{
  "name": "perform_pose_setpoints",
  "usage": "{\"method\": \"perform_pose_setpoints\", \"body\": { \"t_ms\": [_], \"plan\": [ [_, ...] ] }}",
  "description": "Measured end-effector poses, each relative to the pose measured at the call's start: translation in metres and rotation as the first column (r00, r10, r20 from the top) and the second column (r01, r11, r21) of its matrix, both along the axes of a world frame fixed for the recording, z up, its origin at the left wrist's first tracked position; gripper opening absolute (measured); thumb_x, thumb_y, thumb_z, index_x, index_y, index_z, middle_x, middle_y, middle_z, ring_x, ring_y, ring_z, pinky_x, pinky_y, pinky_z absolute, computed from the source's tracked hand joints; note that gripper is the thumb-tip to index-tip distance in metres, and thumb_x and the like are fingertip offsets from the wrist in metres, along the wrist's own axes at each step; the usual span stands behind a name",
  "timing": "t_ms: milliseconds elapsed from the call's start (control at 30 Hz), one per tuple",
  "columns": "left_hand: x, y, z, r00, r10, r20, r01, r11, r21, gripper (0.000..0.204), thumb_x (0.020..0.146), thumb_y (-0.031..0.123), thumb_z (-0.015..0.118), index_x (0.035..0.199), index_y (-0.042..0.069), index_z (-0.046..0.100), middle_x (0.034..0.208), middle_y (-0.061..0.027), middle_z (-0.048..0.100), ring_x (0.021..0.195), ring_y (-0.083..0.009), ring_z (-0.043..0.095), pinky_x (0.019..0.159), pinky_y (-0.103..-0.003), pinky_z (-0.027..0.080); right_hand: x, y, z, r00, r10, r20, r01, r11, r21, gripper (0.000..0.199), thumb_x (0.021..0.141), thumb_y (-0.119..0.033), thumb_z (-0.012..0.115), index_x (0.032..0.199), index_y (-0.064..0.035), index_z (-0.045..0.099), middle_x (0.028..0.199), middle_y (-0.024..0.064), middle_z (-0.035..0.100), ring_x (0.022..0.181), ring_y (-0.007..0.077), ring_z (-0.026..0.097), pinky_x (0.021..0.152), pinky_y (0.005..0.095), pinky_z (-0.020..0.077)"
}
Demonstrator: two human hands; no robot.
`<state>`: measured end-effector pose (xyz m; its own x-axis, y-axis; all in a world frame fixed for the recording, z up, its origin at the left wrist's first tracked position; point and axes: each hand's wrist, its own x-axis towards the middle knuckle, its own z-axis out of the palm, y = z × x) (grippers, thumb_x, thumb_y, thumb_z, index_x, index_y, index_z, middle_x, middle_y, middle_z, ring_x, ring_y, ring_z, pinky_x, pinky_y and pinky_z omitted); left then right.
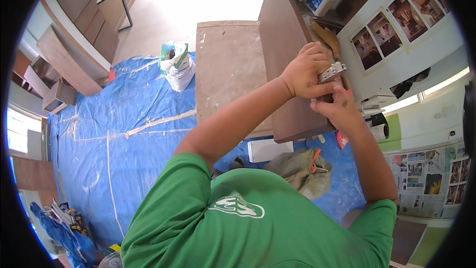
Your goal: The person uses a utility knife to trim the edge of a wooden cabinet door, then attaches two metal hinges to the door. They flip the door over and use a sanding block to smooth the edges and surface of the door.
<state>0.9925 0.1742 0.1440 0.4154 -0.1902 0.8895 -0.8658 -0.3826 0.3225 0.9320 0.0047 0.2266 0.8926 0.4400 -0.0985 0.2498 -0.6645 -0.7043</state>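
Observation:
A brown cabinet door [283,34] stands on edge in front of me, a little to the right. At its right edge my left hand [308,72] is closed round a silver metal hinge [332,72], whose perforated end sticks out between fingers and thumb. Just below, my right hand [341,110] is closed with its fingertips pressed together near the left thumb, against the door's edge. Whatever the right fingers hold is hidden.
A brown board [228,69] lies left of the door, over a blue tarp [129,104]. An opened white-green sack [177,67] stands beside it. Near me lie a white box [270,150] and an olive bag [302,168]. A broom [327,37] and a plastic jug [320,1] are at the right.

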Motion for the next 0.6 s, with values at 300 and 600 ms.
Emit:
{"method": "perform_pose_setpoints", "body": {
  "t_ms": [300,600],
  "plan": [
    [-0.075,0.096,-0.143,0.8,0.15,-0.581,-0.394,0.861,-0.321,0.05,0.103,0.027,0.058,0.145,0.001,0.052,0.15,-0.0202,0.05,0.142,-0.0335,0.045,0.118,-0.043,0.033,0.031,0.0,-0.014,0.971,-0.15,-0.188,0.193,0.953,0.234,0.079,0.086,-0.021,0.078,0.148,0.009,0.041,0.124,0.0127,0.064,0.115,0.0191,0.06,0.102,0.0327,0.046],
    [-0.216,0.088,-0.262,0.31,0.146,-0.94,-0.561,0.826,-0.056,0.027,0.101,0.021,0.064,0.114,-0.002,0.07,0.106,-0.0156,0.075,0.102,-0.0264,0.071,0.093,-0.038,0.053,0.037,0.0,-0.018,0.978,-0.155,-0.14,0.177,0.971,0.164,0.081,0.086,-0.025,0.074,0.149,0.0115,0.04,0.12,0.0157,0.064,0.11,0.0188,0.061,0.099,0.0322,0.0471]
  ]
}}
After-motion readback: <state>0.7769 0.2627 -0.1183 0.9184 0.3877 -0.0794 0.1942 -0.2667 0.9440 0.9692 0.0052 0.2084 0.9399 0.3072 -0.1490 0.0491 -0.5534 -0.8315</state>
